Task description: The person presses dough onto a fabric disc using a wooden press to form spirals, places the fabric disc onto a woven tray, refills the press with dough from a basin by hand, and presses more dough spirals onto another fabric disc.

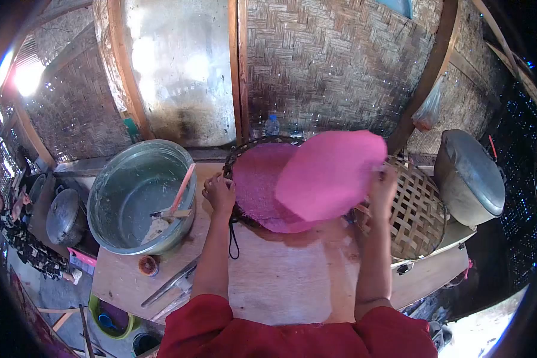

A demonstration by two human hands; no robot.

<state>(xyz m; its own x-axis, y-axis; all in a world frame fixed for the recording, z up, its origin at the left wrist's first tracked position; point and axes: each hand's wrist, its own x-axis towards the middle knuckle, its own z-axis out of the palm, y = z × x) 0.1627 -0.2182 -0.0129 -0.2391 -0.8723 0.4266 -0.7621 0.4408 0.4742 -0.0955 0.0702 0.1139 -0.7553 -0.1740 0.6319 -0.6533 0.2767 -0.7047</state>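
A smooth pink sheet [334, 173], roughly round and slightly smeared by motion, is held up and tilted by my right hand [383, 190], which is closed on its right edge. Below and behind it lies a round woven tray [230, 160] with a dark rim, lined with a rougher pink cloth [256, 185]. The raised sheet hides the tray's right part. At the tray's left edge, my left hand [219, 192] has its fingers bent onto the rim.
Left stands a big green basin [104, 230] with a pink-handled tool [184, 185]. A small jar [148, 265] and metal tongs-like bars [170, 281] lie nearby. Right are an open-weave basket [414, 215] and lidded pot [468, 173]. Another person [30, 238] is far left.
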